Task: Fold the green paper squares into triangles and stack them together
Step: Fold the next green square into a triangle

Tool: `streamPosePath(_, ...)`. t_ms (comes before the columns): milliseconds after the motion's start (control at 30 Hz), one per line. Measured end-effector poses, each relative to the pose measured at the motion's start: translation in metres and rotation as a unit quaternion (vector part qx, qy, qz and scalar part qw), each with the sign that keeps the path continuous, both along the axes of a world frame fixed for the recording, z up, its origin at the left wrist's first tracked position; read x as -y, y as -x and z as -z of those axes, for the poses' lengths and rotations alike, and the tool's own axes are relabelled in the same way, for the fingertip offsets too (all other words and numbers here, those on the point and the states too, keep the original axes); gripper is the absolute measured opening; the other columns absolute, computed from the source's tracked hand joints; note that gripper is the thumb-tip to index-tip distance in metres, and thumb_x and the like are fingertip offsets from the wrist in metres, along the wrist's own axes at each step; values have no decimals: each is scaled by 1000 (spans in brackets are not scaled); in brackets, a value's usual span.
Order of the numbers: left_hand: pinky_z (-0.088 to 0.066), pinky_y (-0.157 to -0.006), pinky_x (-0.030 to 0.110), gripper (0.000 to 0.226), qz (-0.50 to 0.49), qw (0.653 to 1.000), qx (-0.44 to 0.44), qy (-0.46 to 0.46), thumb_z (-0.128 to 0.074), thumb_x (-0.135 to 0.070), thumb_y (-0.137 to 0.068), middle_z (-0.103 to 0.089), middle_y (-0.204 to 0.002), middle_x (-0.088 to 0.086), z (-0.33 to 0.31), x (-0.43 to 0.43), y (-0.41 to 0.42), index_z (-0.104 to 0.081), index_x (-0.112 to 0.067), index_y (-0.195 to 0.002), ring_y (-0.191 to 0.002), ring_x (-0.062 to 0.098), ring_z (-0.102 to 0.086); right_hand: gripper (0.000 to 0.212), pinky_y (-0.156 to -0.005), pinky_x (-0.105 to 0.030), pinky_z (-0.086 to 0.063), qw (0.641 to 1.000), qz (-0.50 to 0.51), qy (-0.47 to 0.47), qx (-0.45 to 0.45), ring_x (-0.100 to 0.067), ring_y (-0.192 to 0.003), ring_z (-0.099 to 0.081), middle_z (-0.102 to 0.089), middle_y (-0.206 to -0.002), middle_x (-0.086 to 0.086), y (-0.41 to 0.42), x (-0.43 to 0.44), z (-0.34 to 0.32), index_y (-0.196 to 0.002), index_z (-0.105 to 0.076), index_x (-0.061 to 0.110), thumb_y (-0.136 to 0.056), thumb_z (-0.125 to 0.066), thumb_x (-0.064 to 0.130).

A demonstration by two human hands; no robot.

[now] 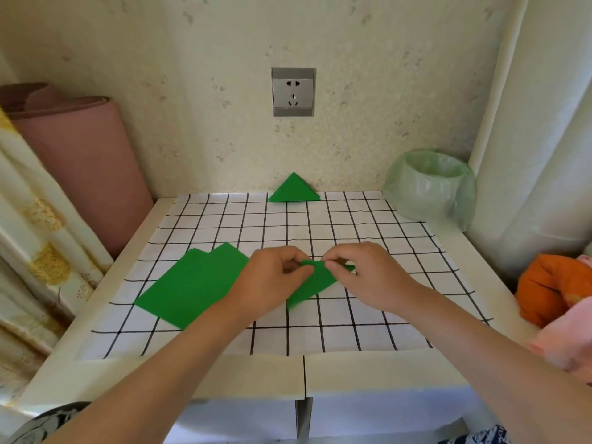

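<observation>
Hands meet over the middle of the white cloth with black grid lines. My left hand and my right hand both pinch the upper edge of one green paper sheet, fingertips curled tight on it. The sheet is partly folded, its lower corner on the cloth. Loose stack of flat green paper squares lies just left, partly under my left wrist. One folded green paper triangle sits at the cloth's far edge, by the wall, well apart.

Stacked squares lie left of one sheet, the triangle behind both.
</observation>
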State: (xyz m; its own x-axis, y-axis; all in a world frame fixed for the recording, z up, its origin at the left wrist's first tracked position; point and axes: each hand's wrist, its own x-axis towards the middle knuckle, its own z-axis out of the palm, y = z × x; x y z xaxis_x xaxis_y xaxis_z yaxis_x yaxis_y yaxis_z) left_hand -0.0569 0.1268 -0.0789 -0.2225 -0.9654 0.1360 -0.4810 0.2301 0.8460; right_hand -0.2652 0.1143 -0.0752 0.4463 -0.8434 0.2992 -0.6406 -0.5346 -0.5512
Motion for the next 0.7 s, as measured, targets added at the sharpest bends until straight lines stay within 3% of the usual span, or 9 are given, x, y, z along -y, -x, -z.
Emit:
streamPosePath(100, -60, -77, 46, 3, -12, 993, -95, -73, -69, -17, -89, -76, -78, 6, -18, -2, 1, -71, -16, -90, -78, 29, -73, 16, -73, -31, -52, 995, 27, -79, 62, -7, -75, -62, -68, -78, 13, -3, -2, -15, -84, -71, 28, -94, -60, 21)
streamPosePath(167, -61, -74, 45, 5, -12, 987, -131, -95, -67, -15, -91, -76, -78, 10, -28, -4, 0, -70, -12, -89, -77, 31, -73, 17, -73, -40, -53, 991, 18, -114, 68, -17, -73, -63, -69, -76, 8, -3, -3, -21, -80, -72, 25, -92, -61, 20)
streamPosePath(300, -62, -72, 38, 9, -11, 992, -74, -101, -66, -15, -91, -76, -77, 5, -34, -5, -1, -73, -11, -86, -74, 23, -74, 18, -71, -46, -55, 989, 23, -131, 67, -25, -73, -65, -70, -75, 7, -5, -4, -24, -74, -71, 28, -89, -62, 22)
streamPosePath(400, -61, -71, 35, 11, -2, 992, -31, -120, -65, -16, -92, -76, -77, 5, -34, -3, -2, -72, -9, -87, -71, 19, -74, 18, -72, -43, -57, 990, 43, -129, 46, -19, -73, -67, -71, -76, 12, -8, -4, -24, -73, -71, 31, -88, -62, 26)
streamPosePath(533, -62, -71, 35, 12, 5, 994, 40, -103, -64, -18, -92, -75, -70, 2, -31, -4, -1, -71, -11, -85, -67, 16, -73, 9, -77, -29, -55, 993, 59, -103, 9, -1, -76, -65, -70, -77, 20, -12, -7, -24, -79, -74, 32, -84, -66, 30)
streamPosePath(700, -61, -71, 36, 13, 4, 994, 69, -79, -64, -21, -91, -74, -68, 1, -30, -7, 4, -71, -13, -83, -65, 12, -72, 7, -72, -29, -55, 995, 56, -80, 15, -2, -73, -64, -69, -73, 15, -23, -9, -26, -76, -72, 30, -81, -68, 30)
